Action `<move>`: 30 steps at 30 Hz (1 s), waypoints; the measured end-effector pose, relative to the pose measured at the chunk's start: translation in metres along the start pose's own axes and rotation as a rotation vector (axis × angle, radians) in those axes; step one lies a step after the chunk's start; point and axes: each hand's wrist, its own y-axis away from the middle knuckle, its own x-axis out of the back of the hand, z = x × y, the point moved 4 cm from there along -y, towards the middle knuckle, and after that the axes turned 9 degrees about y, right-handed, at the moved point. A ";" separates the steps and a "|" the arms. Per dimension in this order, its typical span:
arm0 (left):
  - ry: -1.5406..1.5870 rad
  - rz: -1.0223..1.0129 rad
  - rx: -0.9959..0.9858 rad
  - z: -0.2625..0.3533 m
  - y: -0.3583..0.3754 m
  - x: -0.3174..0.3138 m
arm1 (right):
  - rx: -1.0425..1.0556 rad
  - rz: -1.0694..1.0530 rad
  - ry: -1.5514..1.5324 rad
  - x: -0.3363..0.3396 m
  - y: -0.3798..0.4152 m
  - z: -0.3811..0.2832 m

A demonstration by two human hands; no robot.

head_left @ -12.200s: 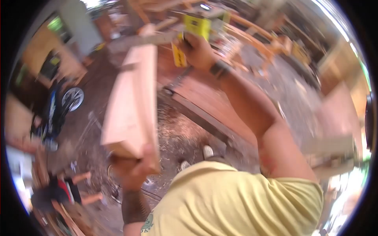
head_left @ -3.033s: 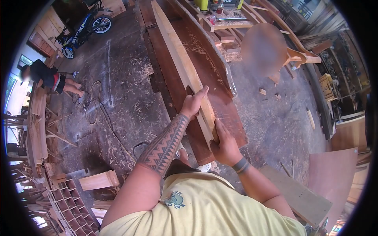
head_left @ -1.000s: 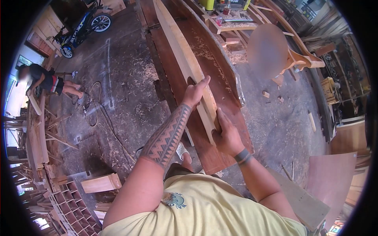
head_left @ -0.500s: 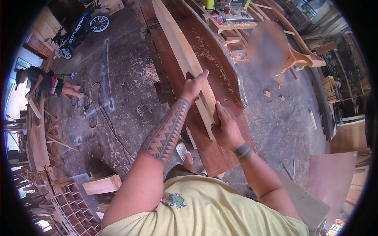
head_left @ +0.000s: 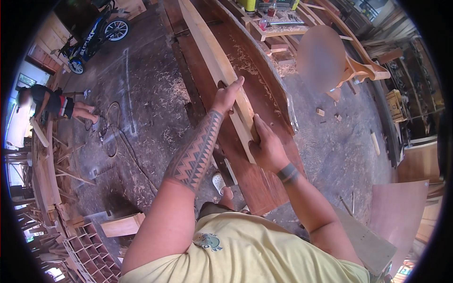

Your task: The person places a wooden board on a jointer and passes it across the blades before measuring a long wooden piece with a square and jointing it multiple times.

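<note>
A long, pale wooden beam (head_left: pixel 207 45) runs lengthwise over a reddish-brown wooden bench (head_left: pixel 273 186). My left hand (head_left: pixel 227 97) is wrapped round the beam partway along, thumb over its upper face and fingers out of sight underneath. Closer to my body, my right hand (head_left: pixel 268 145) grips the near end of the beam from the right side, its fingers along the edge. Curled wood shavings lie on the bench beside the beam.
A side table (head_left: pixel 278 31) with tools and shavings stands beyond the bench. Small wood offcuts (head_left: pixel 320 112) lie on the floor to the right. At the far left are a motorcycle (head_left: pixel 92 45) and a person (head_left: pixel 54 104) bending over timber. A cable (head_left: pixel 115 137) crosses the floor.
Both hands and the beam have shifted slightly forward and left along the bench, with the grip kept. The person at the left has shifted posture a little.
</note>
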 end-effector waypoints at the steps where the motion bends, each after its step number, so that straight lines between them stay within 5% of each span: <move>1: 0.007 0.005 -0.011 0.005 0.001 -0.001 | -0.001 0.005 -0.011 -0.001 -0.004 -0.001; 22: -0.072 -0.006 -0.011 0.037 -0.083 0.030 | 0.015 0.005 0.026 -0.020 -0.084 0.002; 30: -0.034 0.088 -0.003 0.032 -0.063 0.027 | 0.025 0.066 0.010 -0.027 -0.111 0.003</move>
